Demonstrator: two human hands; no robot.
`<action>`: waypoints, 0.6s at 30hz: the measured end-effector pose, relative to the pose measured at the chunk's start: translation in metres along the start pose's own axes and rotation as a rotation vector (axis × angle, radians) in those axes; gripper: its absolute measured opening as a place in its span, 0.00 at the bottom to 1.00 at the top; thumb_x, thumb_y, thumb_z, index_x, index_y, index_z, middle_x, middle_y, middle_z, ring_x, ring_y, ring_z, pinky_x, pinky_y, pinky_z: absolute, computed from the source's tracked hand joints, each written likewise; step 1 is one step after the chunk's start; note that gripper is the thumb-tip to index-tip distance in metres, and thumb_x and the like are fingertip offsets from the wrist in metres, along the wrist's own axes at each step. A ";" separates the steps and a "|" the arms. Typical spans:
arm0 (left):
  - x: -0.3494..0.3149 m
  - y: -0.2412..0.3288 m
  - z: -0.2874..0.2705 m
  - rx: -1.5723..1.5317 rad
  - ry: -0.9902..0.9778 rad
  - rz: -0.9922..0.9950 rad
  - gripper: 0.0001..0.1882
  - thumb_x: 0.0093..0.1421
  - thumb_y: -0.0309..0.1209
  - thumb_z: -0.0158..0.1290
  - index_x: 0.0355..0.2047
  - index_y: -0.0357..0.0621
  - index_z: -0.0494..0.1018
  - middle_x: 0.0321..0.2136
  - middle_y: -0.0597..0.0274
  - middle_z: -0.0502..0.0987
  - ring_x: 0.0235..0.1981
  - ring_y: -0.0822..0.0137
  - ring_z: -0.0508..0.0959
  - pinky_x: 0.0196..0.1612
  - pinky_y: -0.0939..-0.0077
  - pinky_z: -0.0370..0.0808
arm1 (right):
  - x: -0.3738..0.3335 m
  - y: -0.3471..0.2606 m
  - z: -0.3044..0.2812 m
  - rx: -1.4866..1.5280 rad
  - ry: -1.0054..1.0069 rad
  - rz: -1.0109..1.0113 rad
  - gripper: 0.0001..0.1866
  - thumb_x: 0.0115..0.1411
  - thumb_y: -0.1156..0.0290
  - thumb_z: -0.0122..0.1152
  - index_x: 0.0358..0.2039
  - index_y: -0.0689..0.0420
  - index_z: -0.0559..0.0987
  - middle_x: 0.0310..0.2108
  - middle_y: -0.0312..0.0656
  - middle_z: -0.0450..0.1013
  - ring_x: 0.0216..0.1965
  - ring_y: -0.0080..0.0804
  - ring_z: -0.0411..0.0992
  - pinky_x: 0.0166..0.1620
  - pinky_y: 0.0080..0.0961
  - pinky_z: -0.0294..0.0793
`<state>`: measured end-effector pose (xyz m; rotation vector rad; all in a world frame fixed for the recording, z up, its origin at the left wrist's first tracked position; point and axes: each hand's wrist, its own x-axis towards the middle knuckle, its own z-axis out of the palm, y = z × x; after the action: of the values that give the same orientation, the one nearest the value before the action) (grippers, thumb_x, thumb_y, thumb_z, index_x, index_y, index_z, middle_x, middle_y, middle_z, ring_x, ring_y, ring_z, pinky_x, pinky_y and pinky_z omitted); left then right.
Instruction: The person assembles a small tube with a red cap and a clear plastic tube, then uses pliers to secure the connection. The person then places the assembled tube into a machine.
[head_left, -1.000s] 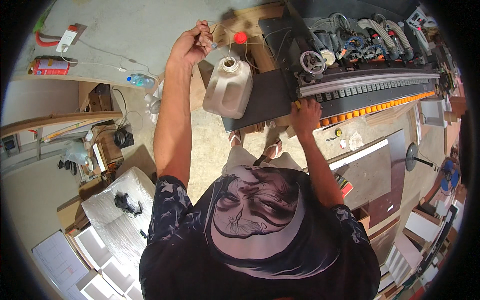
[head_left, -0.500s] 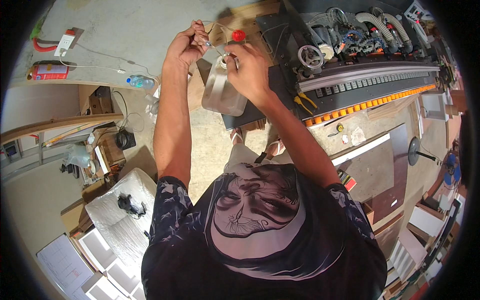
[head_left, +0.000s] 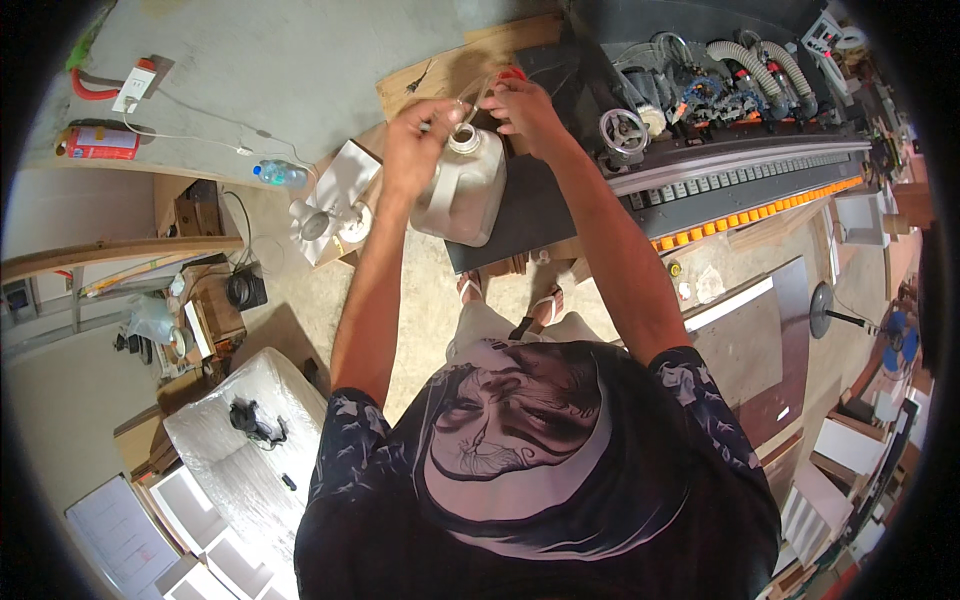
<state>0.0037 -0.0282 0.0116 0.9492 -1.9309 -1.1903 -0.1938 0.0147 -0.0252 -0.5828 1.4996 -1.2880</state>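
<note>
A whitish, cloudy plastic jug (head_left: 478, 205) stands with its round mouth uncapped on a dark board in front of me. Thin clear tubing (head_left: 478, 100) runs just beyond the mouth, between my hands. My left hand (head_left: 418, 145) is closed at the jug's left, thumb and finger pinching the tubing. On the other side, my right hand (head_left: 525, 115) holds the tubing with thumb and forefinger, its lower fingers loosely curled. Behind those fingers a red cap (head_left: 511, 75) shows in part. Where the tube ends lie is hidden by my fingers.
At right stands a long machine with a handwheel (head_left: 623, 132), hoses and a row of orange blocks (head_left: 760, 212). A white panel (head_left: 345, 180) and a clear bottle (head_left: 280, 174) lie left of my left arm. A plastic-wrapped stack (head_left: 240, 420) stands lower left.
My left hand has come down and right toward the jug's mouth. My right hand has moved up and right, away from the mouth to the red cap. The pliers are no longer visible.
</note>
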 end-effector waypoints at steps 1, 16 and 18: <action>-0.008 -0.005 0.003 0.046 0.003 0.033 0.10 0.70 0.34 0.62 0.44 0.42 0.87 0.40 0.63 0.85 0.42 0.72 0.81 0.46 0.72 0.77 | 0.003 0.001 0.000 0.069 -0.026 0.029 0.21 0.74 0.63 0.53 0.62 0.58 0.74 0.52 0.40 0.83 0.50 0.30 0.74 0.51 0.34 0.75; 0.011 -0.004 -0.016 -0.263 0.197 -0.056 0.18 0.68 0.38 0.65 0.52 0.39 0.83 0.41 0.63 0.85 0.39 0.74 0.80 0.45 0.74 0.78 | -0.026 -0.031 0.028 0.010 -0.168 -0.504 0.16 0.73 0.59 0.58 0.53 0.55 0.81 0.43 0.34 0.83 0.44 0.24 0.77 0.46 0.27 0.75; 0.028 0.034 -0.021 -0.242 0.205 -0.106 0.21 0.69 0.41 0.64 0.54 0.37 0.81 0.42 0.64 0.85 0.41 0.73 0.80 0.47 0.73 0.78 | -0.034 -0.031 0.028 -0.157 -0.173 -0.545 0.14 0.73 0.62 0.58 0.51 0.56 0.81 0.41 0.35 0.83 0.43 0.24 0.77 0.46 0.28 0.76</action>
<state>-0.0011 -0.0499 0.0544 1.0103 -1.5534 -1.2987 -0.1643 0.0223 0.0191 -1.2367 1.3502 -1.4838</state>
